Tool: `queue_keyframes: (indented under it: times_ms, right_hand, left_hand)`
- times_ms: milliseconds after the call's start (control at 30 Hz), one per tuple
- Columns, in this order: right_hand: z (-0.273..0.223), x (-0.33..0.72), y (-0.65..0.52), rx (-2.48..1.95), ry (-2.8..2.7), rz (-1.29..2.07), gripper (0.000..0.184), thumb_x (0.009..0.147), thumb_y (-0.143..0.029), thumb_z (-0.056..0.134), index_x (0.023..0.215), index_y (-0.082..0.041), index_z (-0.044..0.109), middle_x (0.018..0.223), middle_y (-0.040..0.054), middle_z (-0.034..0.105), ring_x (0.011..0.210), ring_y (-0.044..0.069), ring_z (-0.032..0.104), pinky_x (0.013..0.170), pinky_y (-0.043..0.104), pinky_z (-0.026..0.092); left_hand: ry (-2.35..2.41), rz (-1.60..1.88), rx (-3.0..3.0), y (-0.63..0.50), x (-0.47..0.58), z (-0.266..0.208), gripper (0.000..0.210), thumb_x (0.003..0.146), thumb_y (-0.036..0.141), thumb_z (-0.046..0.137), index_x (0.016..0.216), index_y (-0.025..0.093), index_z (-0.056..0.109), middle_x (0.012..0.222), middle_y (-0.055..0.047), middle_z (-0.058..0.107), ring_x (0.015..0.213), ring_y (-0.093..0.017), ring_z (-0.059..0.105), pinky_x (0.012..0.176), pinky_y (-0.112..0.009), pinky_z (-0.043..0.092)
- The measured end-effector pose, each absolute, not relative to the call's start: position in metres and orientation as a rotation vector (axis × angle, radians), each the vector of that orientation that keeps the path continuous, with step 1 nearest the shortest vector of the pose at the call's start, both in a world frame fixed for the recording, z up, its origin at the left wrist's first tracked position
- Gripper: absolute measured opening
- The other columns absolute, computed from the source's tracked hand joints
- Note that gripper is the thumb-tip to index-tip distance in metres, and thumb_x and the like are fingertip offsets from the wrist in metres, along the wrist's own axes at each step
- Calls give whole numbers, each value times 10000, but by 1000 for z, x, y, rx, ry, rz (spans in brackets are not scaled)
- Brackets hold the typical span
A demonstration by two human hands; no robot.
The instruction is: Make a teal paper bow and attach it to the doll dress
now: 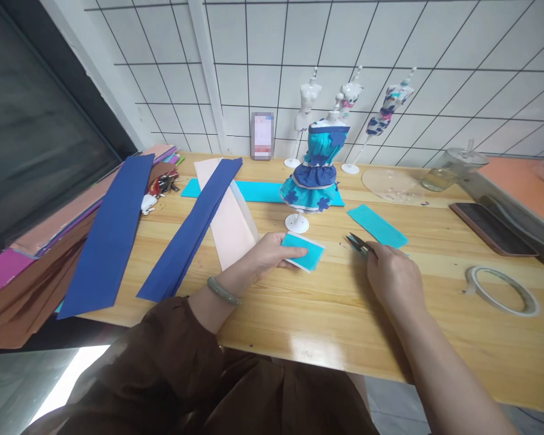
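My left hand (267,254) rests on the wooden table (326,314) and pinches a small folded turquoise paper piece (304,251). My right hand (394,278) grips small dark scissors (358,243), blades pointing left toward the paper. Just behind stands a small mannequin (315,175) on a white stand, dressed in a turquoise and dark blue paper dress. A loose turquoise strip (377,225) lies right of the scissors.
Long dark blue (113,229), pink (229,217) and brown crepe paper sheets lie at the left. More mannequins (385,112) stand by the tiled wall. A tape roll (503,290), a phone (492,228), a clear lid (392,183) and a glass jug (453,169) lie at the right.
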State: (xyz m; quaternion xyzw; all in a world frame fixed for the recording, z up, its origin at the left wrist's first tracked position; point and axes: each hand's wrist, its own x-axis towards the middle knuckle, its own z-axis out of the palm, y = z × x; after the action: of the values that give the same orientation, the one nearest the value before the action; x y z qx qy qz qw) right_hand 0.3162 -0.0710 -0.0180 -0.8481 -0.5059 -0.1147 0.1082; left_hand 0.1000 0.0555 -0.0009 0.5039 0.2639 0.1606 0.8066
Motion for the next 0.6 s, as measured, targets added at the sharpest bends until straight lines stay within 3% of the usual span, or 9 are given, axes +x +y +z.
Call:
queue_keyframes:
  times_ms: [133,233,367,600]
  right_hand:
    - [-13,306,-70,-2237,-1213,-90,301,844,-354,402,1012,-186,588,874,110,648,739,238,572,571,311,378]
    - [-9,286,-68,-1902,-1113,323,303,841,-436,422,991,-196,530,706,40,598,624,180,536,559,288,393]
    - [-5,262,-68,-1659,-1027,853,300,808,-506,470,897,-221,500,551,-49,435,444,110,386,426,239,291]
    - [-2,253,-68,-1507,-1080,1034,315,830,-524,439,870,-215,488,533,-67,317,435,95,304,415,240,219]
  left_hand:
    - [585,364,1048,56,100,0,301,634,258,734,864,101,621,855,-99,662,751,-169,633,729,-363,524]
    - [614,412,989,56,101,-1,320,635,253,735,898,108,622,891,-103,661,762,-163,631,724,-341,514]
    - [567,494,890,57,102,-3,328,678,259,704,961,120,615,973,-116,652,831,-170,624,774,-342,491]
    - [457,540,699,55,102,-1,294,716,190,664,1000,141,611,1050,-102,633,924,-181,601,859,-369,460]
